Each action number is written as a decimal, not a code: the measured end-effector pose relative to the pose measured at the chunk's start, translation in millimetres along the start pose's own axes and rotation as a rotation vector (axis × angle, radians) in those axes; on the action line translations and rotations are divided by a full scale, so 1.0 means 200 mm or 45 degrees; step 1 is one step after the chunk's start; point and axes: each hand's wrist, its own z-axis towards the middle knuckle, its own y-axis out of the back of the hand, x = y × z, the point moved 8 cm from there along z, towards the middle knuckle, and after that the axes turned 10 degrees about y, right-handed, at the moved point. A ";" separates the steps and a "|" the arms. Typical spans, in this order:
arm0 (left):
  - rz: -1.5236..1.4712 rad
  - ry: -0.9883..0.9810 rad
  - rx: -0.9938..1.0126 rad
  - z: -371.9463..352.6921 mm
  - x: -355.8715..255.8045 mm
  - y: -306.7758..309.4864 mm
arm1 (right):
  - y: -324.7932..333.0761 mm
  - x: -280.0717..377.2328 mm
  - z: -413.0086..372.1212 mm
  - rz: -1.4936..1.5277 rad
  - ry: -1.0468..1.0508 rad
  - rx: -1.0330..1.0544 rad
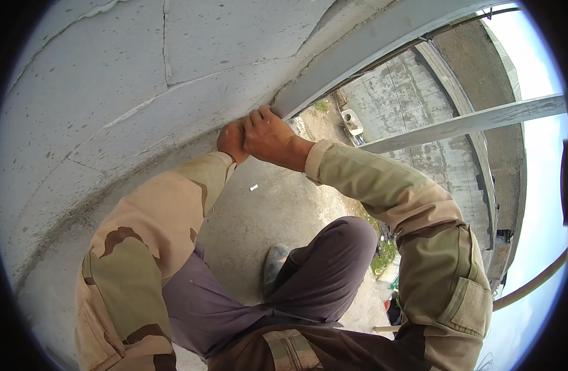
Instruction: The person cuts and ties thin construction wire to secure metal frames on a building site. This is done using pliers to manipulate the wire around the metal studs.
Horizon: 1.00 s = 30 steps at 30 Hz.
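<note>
My left hand [232, 141] and my right hand [271, 139] are together at the foot of the block wall [123, 74], close to where a grey upright post [296, 94] meets it. The fingers of both hands are curled. The right hand lies against the left and partly covers it. Whatever they grip, if anything, is hidden by the knuckles and the wall's edge. A small white scrap [253, 187] lies on the concrete floor [234, 229] below the hands.
My bent knee [352, 247] and shoe [275, 263] are below the hands. On the right, a pale rail [469, 127] crosses the opening. Beyond it are a white basin-like object [352, 122] and a weathered concrete wall [401, 93]; grass grows lower down.
</note>
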 end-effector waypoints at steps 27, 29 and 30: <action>-0.044 0.231 0.221 -0.04 -0.08 0.02 | -0.54 -0.15 -0.59 1.747 -1.078 -0.930; 0.013 0.137 0.193 -0.05 -0.07 0.02 | -0.61 -0.11 -0.48 1.848 -0.997 -0.795; 0.021 0.033 0.161 -0.04 -0.08 0.03 | -0.58 -0.10 -0.48 1.790 -0.966 -0.839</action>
